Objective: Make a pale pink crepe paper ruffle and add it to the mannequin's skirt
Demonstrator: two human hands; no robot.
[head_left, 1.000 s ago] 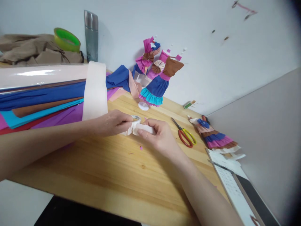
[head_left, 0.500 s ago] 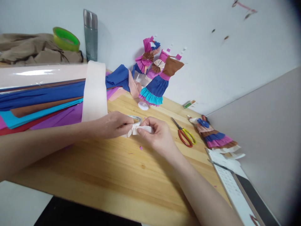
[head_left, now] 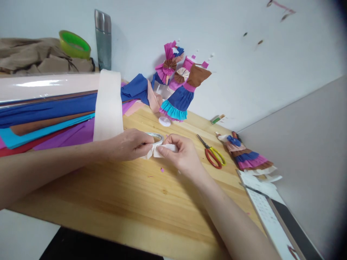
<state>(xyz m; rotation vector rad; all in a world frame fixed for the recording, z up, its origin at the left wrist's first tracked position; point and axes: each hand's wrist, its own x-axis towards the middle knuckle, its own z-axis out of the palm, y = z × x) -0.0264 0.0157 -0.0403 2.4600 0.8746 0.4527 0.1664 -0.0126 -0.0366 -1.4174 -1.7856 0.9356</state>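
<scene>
My left hand is closed, its fingertips pinching a gathered white paper strip. From the right, my right hand grips the flat end of white paper between thumb and fingers. Both hands meet just above the wooden table. Right behind the fingers lies a roll of tape, partly covered by them. A wide cream paper band runs down from the paper stack and passes behind my left forearm. Whether it joins the piece in my fingers is hidden.
Scissors with red and yellow handles lie to the right. Colored paper sheets are stacked at left, below a green tape roll and a flask. Small paper dresses stand at the back; another lies by a keyboard.
My right fingers have shifted slightly on the white paper, whose end now looks flatter and shows more. Both hands otherwise stay in nearly the same place.
</scene>
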